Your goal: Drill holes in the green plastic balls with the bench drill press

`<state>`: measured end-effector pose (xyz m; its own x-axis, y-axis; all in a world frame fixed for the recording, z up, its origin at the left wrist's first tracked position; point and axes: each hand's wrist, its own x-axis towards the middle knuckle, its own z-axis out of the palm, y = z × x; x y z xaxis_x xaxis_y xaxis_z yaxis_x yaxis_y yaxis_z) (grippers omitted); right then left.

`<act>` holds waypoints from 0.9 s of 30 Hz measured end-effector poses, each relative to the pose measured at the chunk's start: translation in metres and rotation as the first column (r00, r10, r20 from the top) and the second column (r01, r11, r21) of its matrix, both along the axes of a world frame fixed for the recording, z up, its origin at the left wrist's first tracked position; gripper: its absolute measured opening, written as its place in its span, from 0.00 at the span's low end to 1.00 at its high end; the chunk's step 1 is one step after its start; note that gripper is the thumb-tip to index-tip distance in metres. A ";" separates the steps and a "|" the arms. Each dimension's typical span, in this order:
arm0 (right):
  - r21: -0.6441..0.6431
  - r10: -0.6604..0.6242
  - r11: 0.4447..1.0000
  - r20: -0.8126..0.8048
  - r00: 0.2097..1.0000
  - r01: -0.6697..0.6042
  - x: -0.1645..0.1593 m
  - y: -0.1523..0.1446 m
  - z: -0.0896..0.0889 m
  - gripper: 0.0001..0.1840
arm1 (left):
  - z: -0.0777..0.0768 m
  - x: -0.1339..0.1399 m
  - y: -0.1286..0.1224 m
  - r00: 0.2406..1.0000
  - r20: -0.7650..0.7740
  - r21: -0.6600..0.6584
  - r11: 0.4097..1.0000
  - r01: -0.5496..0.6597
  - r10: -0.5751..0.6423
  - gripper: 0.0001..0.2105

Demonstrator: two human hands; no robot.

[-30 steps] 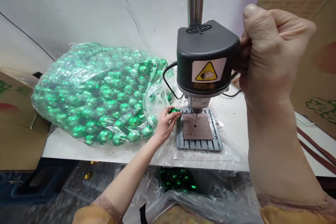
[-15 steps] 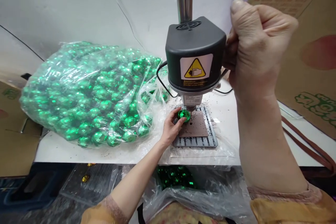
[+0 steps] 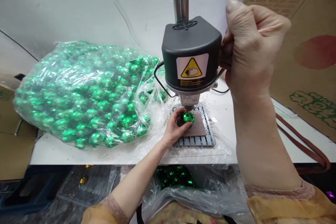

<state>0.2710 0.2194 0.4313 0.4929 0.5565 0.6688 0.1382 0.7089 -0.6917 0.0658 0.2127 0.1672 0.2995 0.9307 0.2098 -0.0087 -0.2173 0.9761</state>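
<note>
My left hand point(image 3: 176, 126) pinches a shiny green faceted ball point(image 3: 188, 116) between thumb and fingers. The ball sits under the chuck point(image 3: 189, 107) of a small bench drill press point(image 3: 192, 56), over a brown board point(image 3: 198, 126) on the slotted metal base point(image 3: 207, 142). My right hand point(image 3: 252, 42) is closed in a fist at the right side of the drill head, round its feed handle, which the fingers mostly hide. The drill bit's tip is hidden at the ball.
A big clear bag of green balls point(image 3: 78, 94) lies on the white table point(image 3: 105, 155) at left. More green balls point(image 3: 174, 176) lie in an open plastic bag below the edge. Cardboard boxes point(image 3: 312, 77) stand at right and left. Dark shavings surround the base.
The green ball has shifted slightly right to under the chuck, and my left fingers have spread wider around it. My right hand stays at the handle. The whole view has drifted a little.
</note>
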 end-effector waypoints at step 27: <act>0.251 -0.209 0.950 0.069 0.976 0.185 -0.022 -0.061 -0.058 0.37 | -0.005 0.000 -0.007 0.996 -0.005 -0.040 0.995 0.093 -0.093 0.36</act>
<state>0.2493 0.1583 0.3728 0.5051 0.2709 0.8194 0.3478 0.8051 -0.4806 0.0656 0.2062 0.1625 0.3864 0.9064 0.1707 -0.0200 -0.1768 0.9840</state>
